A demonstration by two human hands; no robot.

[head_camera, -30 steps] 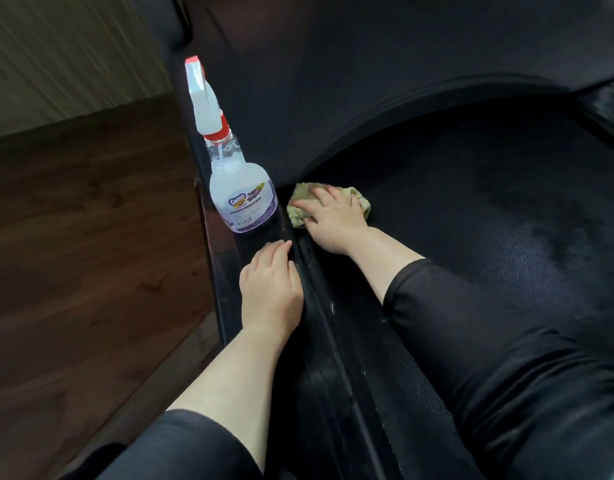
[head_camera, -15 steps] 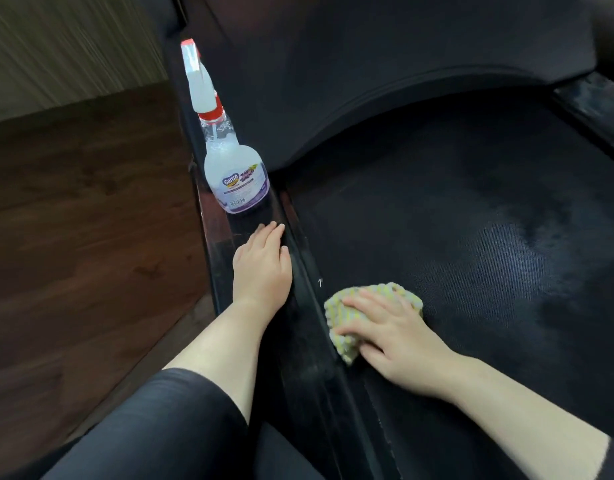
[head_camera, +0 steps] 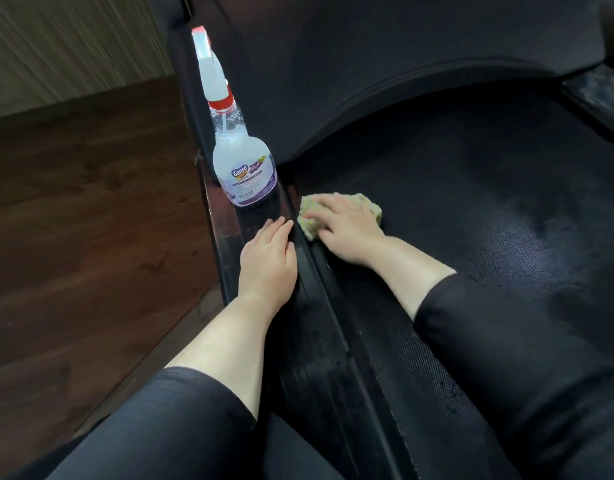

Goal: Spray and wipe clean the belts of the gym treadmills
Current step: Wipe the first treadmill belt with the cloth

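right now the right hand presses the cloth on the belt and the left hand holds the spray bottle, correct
No: the head view shows the left hand lying flat on the side rail, apart from the spray bottle standing ahead of it. The right hand does press the cloth on the belt.

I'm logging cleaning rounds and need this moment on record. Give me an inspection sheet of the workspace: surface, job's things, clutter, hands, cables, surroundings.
Surface: black textured treadmill belt, with a paler sheen on its right part.
Job's things: spray bottle upright on the left side rail; yellow-green cloth on the belt beside the rail.
Clutter: nothing seen.
Hands: left hand flat on the side rail, holding nothing; right hand pressing the cloth onto the belt.
Cables: nothing seen.
Surroundings: dark wood floor to the left, pale striped wall beyond; black motor hood ahead.
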